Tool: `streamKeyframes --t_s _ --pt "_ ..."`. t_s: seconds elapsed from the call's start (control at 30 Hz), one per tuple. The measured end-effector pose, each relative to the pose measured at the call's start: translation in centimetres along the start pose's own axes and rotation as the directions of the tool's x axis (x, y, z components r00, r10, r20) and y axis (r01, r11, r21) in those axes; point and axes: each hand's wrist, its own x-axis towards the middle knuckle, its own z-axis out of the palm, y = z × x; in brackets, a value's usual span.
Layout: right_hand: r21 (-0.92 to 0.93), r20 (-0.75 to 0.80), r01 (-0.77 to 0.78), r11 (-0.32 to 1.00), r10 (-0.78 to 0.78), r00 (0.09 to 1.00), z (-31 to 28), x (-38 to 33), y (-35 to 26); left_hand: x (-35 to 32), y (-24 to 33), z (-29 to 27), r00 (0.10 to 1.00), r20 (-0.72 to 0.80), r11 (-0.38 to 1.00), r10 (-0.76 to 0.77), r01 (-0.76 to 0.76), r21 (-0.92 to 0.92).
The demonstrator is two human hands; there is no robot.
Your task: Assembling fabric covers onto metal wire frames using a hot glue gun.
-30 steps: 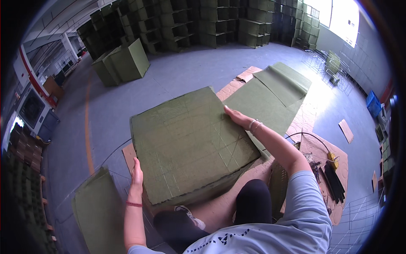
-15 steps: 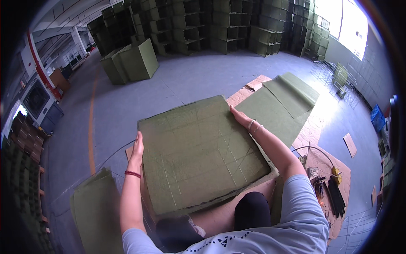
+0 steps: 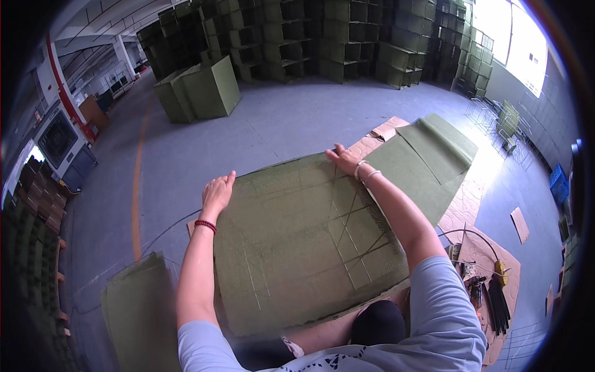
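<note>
A large olive-green panel [image 3: 297, 242] with stitched lines lies in front of me over brown cardboard [image 3: 471, 198]. My left hand [image 3: 218, 191] rests on its far left corner, fingers together on the edge. My right hand [image 3: 344, 159], with bracelets on the wrist, grips the far right corner. Both arms stretch forward over the panel. My knees show below its near edge.
More green panels [image 3: 434, 155] lie flat at the right, another panel [image 3: 139, 310] at the lower left. Green boxes [image 3: 198, 93] stand on the grey floor ahead, stacked green crates [image 3: 347, 37] behind. Tools and a cable [image 3: 489, 285] lie at my right.
Both hands have reached further forward along the panel to its far corners, and the panel now lies closer under me. My view has tilted forward.
</note>
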Motion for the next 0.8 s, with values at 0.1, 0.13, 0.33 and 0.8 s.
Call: streamKeyframes --t_s 0.1,0.13,0.33,0.8 --pt "-0.173 0.068 -0.138 0.975 0.152 0.986 -1.3 0.5 0.0 0.9 0.2 -0.6 0.972 -0.006 0.957 -0.234 0.232 0.174" --pt "-0.174 0.067 -0.132 0.976 0.146 0.987 -1.3 0.6 -0.2 1.2 0.2 -0.6 0.972 -0.011 0.957 -0.237 0.235 0.173" --pt "-0.379 0.059 0.749 0.543 -0.794 0.605 4.3 2.5 -8.5 4.8 7.5 3.6 0.901 -0.198 0.849 0.385 -0.430 -0.307" --pt "-0.460 0.259 0.170 0.872 -0.052 0.965 1.4 2.3 -8.3 1.6 -1.5 0.5 0.994 0.034 0.985 -0.103 0.097 0.140"
